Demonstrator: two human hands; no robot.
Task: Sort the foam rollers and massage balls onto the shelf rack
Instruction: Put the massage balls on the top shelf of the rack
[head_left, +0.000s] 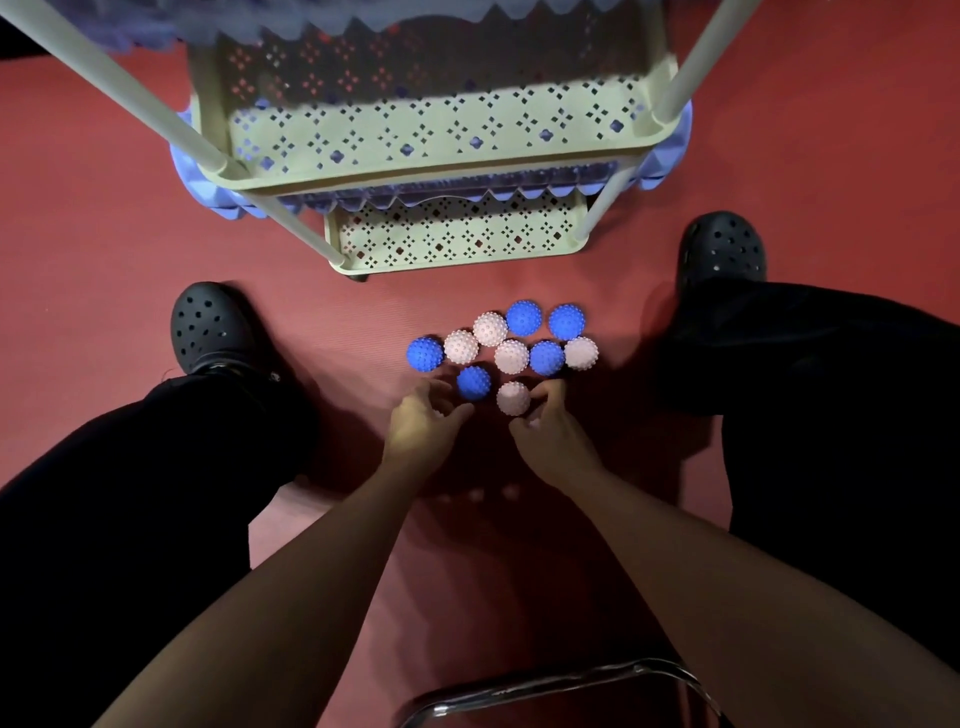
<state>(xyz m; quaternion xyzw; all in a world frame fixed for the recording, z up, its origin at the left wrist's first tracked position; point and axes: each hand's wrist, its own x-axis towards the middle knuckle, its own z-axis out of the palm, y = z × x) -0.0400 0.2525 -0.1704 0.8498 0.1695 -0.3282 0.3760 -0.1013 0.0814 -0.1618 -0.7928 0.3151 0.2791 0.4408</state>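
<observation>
Several spiky massage balls, blue and pale pink, lie clustered on the red floor mat in front of the shelf rack (431, 176). My left hand (423, 423) hovers with fingers spread just beside the nearest blue ball (474, 383). My right hand (545, 428) curls its fingers around the nearest pink ball (513, 398), thumb and fingertips at its sides; the ball still rests on the mat. A purple-blue foam roller (662, 156) lies under the rack's middle tier, its ends sticking out both sides.
My two legs in dark trousers and black clogs (210, 327) (722, 249) flank the balls. The pale green rack has perforated tiers and slanted posts (156, 109). A chrome stool frame (561, 686) shows at the bottom edge.
</observation>
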